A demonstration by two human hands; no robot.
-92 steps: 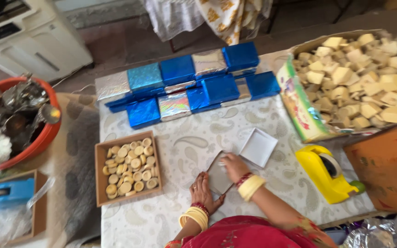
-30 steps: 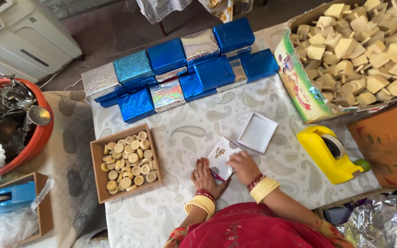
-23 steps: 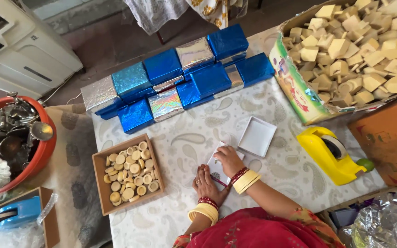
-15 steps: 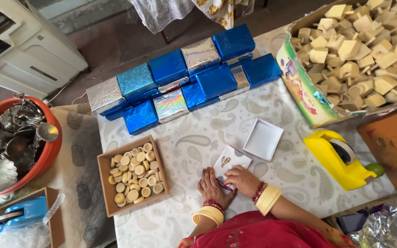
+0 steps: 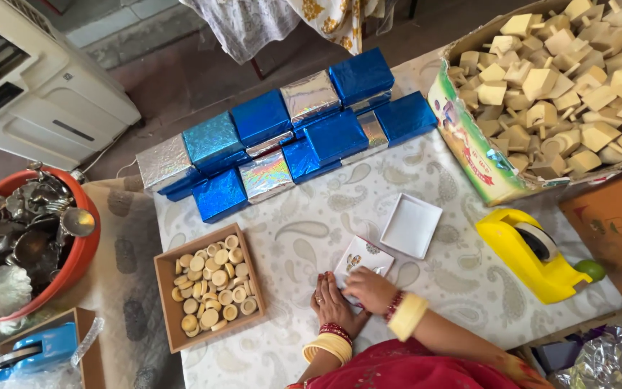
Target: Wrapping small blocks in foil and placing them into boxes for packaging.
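On the paisley-patterned white tablecloth (image 5: 296,230), near its front edge, both hands press flat on a small white printed card box (image 5: 363,258). Left hand (image 5: 334,305) lies open, palm down, touching the box's near corner; right hand (image 5: 373,288) rests on it with fingers loosely curled. Just beside sit an empty white square tray (image 5: 411,225) and a wooden tray of pale round discs (image 5: 209,286).

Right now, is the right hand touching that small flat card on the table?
Touching. The head view shows the right hand with fingers pressed on the near edge of the small card; the left hand rests beside it.
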